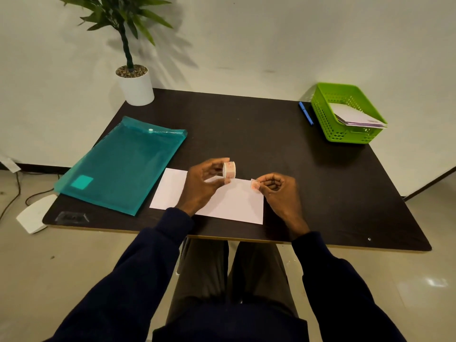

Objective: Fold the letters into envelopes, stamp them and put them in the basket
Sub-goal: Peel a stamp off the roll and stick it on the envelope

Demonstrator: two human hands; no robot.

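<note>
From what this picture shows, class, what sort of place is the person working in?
Probably a small office or home desk set up for mailing: a dark wooden table carries a teal plastic document folder and a green perforated plastic basket holding white envelopes.

folder (118,166) left of envelope (235,206), basket (323,119) back right, pen (306,113) beside, perhaps touching

Dark table (246,134): envelope (234,206), teal folder (123,164), pen (306,113), green basket (328,124).
</note>
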